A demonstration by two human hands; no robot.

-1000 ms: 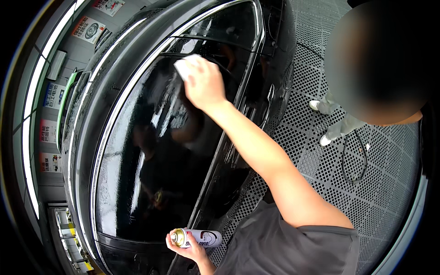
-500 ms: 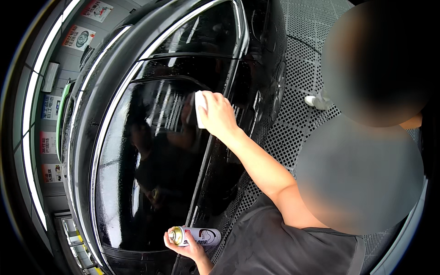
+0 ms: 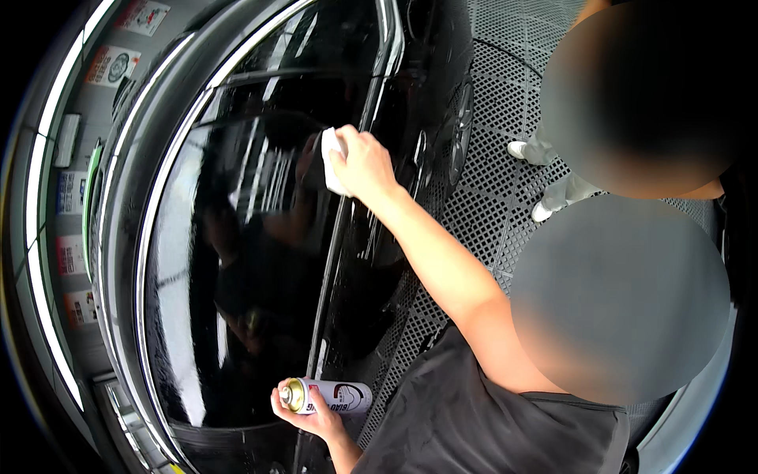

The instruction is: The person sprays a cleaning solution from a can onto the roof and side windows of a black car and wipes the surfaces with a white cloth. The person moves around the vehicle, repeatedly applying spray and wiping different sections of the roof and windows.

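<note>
**Cloth on the glass up top, spray can waiting at the bottom**

The right hand (image 3: 365, 162) sits in the upper middle of the frame, fingers pressed together over a folded white cloth (image 3: 332, 162) that lies flat against the black car window (image 3: 237, 268). The cloth shows just to the left of the knuckles, beside the dark pillar (image 3: 335, 261) that runs down the frame between window and door panel. The right forearm stretches from the lower right up to it, so this hand is the one on the glass.

The left hand (image 3: 312, 411) is at the bottom centre, well apart from the cloth, wrapped around a white spray can (image 3: 332, 396). The can lies nearly level, long axis left to right, its gold top at the left end, toward the window's lower part.

A perforated floor mat (image 3: 482, 213) fills the upper right.
</note>
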